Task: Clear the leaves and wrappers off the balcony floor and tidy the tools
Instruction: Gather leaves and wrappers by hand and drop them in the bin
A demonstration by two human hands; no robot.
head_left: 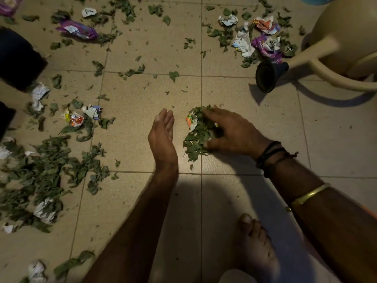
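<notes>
A small pile of green leaves (pixel 195 137) with an orange and white wrapper (pixel 191 121) in it lies on the tiled floor at the centre. My right hand (pixel 232 132) rests on the pile's right side, fingers spread over the leaves. My left hand (pixel 163 135) stands on its edge just left of the pile, fingers straight, palm facing the pile, with a strip of bare tile between them. Loose leaves (pixel 47 172) and crumpled wrappers (pixel 265 43) are scattered across the floor, thickest at the left and the top right.
A beige watering can (pixel 346 33) with a dark spout head (pixel 267 75) stands at the top right. A purple wrapper (pixel 78 30) lies top left. A dark-clothed leg (pixel 18 60) is at the left edge. My bare foot (pixel 255 248) is at the bottom.
</notes>
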